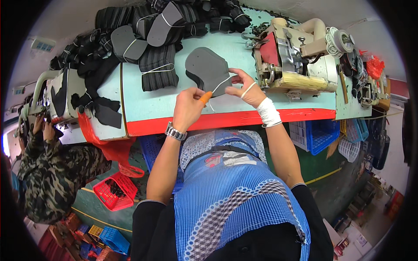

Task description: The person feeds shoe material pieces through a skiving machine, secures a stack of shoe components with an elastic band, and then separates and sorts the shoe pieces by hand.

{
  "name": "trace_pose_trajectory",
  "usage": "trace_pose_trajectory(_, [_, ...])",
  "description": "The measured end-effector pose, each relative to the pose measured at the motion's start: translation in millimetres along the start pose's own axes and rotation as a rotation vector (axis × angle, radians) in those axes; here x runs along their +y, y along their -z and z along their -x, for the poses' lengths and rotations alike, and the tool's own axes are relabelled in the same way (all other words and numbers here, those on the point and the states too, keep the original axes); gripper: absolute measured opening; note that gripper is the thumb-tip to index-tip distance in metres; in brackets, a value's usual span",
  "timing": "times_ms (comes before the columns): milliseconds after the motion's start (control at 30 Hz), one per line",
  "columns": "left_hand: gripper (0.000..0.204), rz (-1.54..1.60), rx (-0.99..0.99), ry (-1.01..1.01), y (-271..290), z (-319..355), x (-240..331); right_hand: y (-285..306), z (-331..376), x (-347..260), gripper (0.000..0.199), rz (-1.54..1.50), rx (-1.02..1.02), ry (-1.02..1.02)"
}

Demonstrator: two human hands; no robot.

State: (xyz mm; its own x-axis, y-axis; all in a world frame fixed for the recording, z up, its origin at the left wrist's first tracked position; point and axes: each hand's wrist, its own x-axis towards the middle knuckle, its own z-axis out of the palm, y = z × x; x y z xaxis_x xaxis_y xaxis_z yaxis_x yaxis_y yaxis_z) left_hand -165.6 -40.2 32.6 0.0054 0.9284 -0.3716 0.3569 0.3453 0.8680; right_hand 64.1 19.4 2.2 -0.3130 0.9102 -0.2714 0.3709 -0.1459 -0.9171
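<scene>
1. Grey sole-shaped pieces are seen stacked at the middle of the pale counter, apparently rested on it, the rounded end turned away from the body so that the near end is kept within reach of both hands.

2. A white band is drawn across that near end; by the left hand, its grip closed in a pinch, the band appears to be held, probably to keep it taut.

3. By the right hand, bent fingers are placed at the stack's right edge, seemingly as a steadying stop; whether its grip is closed on the stack or only laid against it cannot be told.

4. An orange finger cover is worn on the left hand and a white wrap on the right wrist, presumably against rubbing.

5. Beyond the stack, a banded bundle is set aside, its layers likely kept aligned by the tie; a sewing machine is stationed to the right.
</scene>
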Motion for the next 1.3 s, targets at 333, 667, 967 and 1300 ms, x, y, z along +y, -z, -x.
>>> trace_pose_trajectory(333, [0.019,0.234,-0.161,0.232,14.5,-11.9,12.6,-18.7,-26.4,-22.3,0.085,-0.026,0.194,-0.223])
trace_pose_trajectory(667, [0.025,0.082,0.024,0.06,2.0,-9.8,-0.9,-18.0,-38.6,-20.4,0.094,-0.198,0.108,-0.378])
trace_pose_trajectory(967, [0.051,0.677,-0.075,0.334,-10.2,-69.3,2.2,-17.2,-41.0,-12.7,0.086,-0.495,-0.048,-0.438])
trace_pose_trajectory(1300, [0.058,1.27,-0.413,0.173,-18.5,-60.5,-9.5,-31.7,18.4,-50.3,0.061,0.395,0.245,0.346])
